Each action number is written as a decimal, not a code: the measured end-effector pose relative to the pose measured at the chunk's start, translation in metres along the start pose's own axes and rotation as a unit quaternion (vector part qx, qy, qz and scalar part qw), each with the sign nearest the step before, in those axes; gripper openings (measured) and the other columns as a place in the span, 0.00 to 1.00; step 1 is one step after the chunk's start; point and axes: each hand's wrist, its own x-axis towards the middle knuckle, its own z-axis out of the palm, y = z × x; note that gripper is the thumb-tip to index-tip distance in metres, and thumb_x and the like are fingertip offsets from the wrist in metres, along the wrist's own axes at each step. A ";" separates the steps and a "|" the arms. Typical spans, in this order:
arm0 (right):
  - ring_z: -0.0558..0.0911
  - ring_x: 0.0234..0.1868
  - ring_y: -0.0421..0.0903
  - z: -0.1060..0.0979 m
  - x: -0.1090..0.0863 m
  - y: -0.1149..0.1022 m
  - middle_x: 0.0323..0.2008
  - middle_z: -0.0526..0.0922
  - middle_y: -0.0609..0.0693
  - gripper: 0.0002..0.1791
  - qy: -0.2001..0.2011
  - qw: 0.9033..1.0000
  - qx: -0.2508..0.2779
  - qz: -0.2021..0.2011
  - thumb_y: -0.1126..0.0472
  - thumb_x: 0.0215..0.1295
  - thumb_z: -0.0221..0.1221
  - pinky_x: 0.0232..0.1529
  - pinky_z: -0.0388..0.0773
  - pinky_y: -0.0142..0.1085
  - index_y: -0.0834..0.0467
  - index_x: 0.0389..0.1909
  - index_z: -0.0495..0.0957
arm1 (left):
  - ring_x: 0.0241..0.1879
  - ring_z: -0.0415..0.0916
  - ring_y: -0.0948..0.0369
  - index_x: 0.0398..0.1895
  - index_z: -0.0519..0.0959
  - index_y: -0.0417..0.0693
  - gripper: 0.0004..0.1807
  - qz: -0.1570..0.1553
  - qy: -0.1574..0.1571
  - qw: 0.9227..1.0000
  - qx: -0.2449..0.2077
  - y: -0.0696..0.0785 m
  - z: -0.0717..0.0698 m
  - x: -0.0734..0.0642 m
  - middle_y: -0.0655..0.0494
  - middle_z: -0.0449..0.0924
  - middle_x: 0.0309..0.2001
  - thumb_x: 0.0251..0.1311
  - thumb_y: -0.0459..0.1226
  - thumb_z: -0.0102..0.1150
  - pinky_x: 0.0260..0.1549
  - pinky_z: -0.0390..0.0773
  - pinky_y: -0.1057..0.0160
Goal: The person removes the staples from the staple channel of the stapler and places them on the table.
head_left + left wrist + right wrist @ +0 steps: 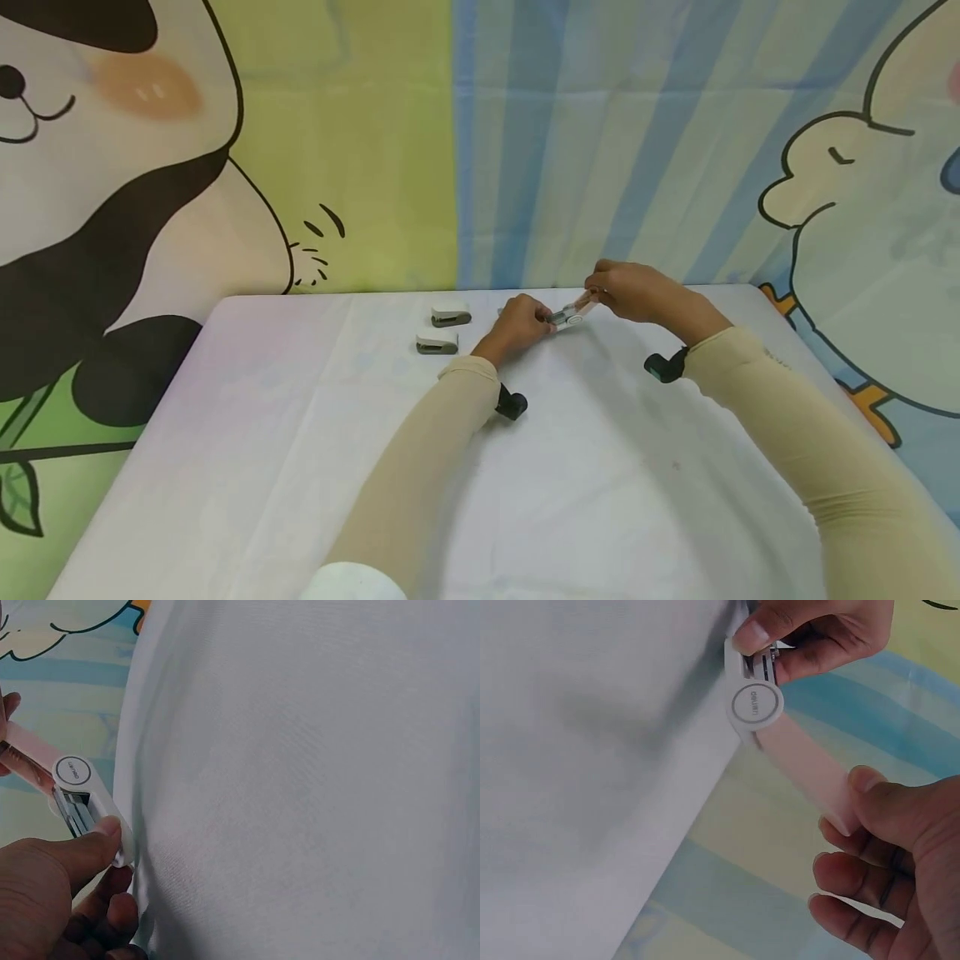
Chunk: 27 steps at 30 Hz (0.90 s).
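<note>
Between both hands, over the far part of the table, is a pink and white stapler (810, 769) with its pink arm swung open from the white base. A round disc with lettering marks the hinge, and the metal staple channel (79, 810) shows. My left hand (520, 323) pinches the white base with thumb and fingers. My right hand (633, 292) pinches the tip of the pink arm between thumb and forefinger; in the right wrist view its other fingers are loosely curled. Whether any staples lie in the channel I cannot tell.
Two small white and grey staplers (451, 315) (437, 342) stand on the white-covered table (300, 433) to the left of my left hand. A cartoon-printed backdrop (397, 150) rises right behind the table's far edge. Dark wrist cameras (512, 404) hang below both wrists.
</note>
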 end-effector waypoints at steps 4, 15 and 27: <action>0.80 0.37 0.51 0.006 0.005 0.004 0.39 0.76 0.55 0.08 0.020 1.000 -0.005 -0.001 0.70 0.64 0.61 0.36 0.78 0.44 0.62 0.44 0.80 | 0.35 0.77 0.63 0.47 0.85 0.42 0.13 -0.014 0.023 1.000 -0.007 -0.002 0.004 0.001 0.54 0.84 0.39 0.61 0.37 0.66 0.36 0.74 0.64; 0.79 0.42 0.54 0.012 0.012 0.016 0.43 0.76 0.57 0.11 -0.011 0.998 0.020 0.052 0.69 0.68 0.58 0.42 0.77 0.48 0.62 0.50 0.80 | 0.33 0.76 0.62 0.44 0.86 0.44 0.12 -0.062 0.064 0.996 -0.022 0.003 0.011 0.006 0.56 0.85 0.36 0.58 0.37 0.69 0.41 0.73 0.59; 0.76 0.53 0.60 0.044 0.005 0.033 0.51 0.77 0.62 0.17 -0.027 0.991 0.076 0.103 0.69 0.69 0.56 0.51 0.73 0.53 0.66 0.57 0.76 | 0.33 0.74 0.62 0.45 0.86 0.45 0.12 -0.066 0.061 0.996 -0.025 -0.001 0.012 0.002 0.56 0.84 0.37 0.58 0.37 0.68 0.36 0.72 0.63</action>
